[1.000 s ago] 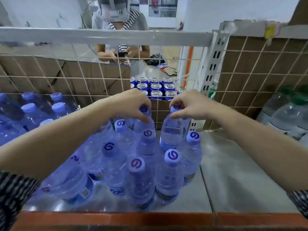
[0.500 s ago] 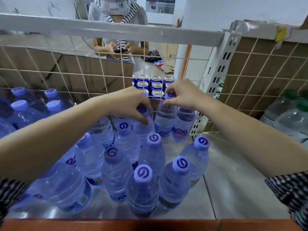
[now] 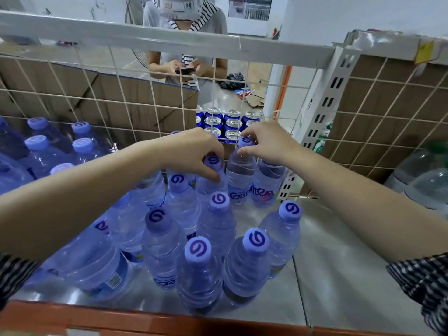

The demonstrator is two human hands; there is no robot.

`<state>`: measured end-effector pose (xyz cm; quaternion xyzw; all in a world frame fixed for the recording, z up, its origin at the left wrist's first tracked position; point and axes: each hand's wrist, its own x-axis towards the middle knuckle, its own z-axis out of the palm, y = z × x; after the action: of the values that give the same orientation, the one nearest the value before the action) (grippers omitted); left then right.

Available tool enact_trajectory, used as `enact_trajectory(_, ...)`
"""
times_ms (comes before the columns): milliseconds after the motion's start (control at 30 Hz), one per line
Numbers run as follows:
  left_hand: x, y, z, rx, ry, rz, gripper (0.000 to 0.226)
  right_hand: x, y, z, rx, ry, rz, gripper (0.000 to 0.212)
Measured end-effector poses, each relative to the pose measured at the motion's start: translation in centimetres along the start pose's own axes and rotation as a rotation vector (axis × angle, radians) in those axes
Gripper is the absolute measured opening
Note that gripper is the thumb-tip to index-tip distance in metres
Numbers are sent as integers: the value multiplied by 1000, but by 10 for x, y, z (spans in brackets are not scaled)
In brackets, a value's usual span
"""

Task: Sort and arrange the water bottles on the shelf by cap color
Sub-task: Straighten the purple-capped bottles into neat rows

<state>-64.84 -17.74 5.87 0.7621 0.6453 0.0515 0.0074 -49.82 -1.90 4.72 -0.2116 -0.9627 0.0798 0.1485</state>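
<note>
Near the wire grid [image 3: 150, 103], our left hand [image 3: 194, 151] pinches one purple-capped bottle [image 3: 211, 175], our right hand [image 3: 266, 141] grips another bottle [image 3: 240, 175] just beside it.

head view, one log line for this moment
left hand: grips purple cap | right hand: grips purple cap | bottles: upright, shelf rear

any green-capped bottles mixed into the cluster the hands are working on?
No. Every cap visible in the cluster under the left hand and right hand is purple; green caps show only at the far right.
</note>
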Motion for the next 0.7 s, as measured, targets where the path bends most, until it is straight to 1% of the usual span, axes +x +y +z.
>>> enact_trajectory(167,1,4,-1,4,21,25,39,-13,2,-12,47,-47,-16,48)
enact_trajectory(267,6,12,-2,-34,73,61,36,-25,8,-26,96,-75,-10,35)
enact_trajectory(333,13,17,-7,-50,80,62,37,-36,13,-37,124,-130,-17,24)
enact_trajectory(400,22,22,-11,-62,80,48,37,-49,17,-48,209,-248,-28,17)
enact_trajectory(500,36,31,-10,-82,85,45,35,-75,18,-63,405,-516,-62,26)
enact_trajectory(567,44,37,-6,-83,59,46,37,-92,15,-65,447,-660,-86,33)
enact_trajectory(633,52,41,-3,-92,18,40,39,-105,11,-64,408,-704,-117,33)
enact_trajectory(700,58,43,0,-107,-17,23,40,-112,8,-63,329,-658,-162,36)
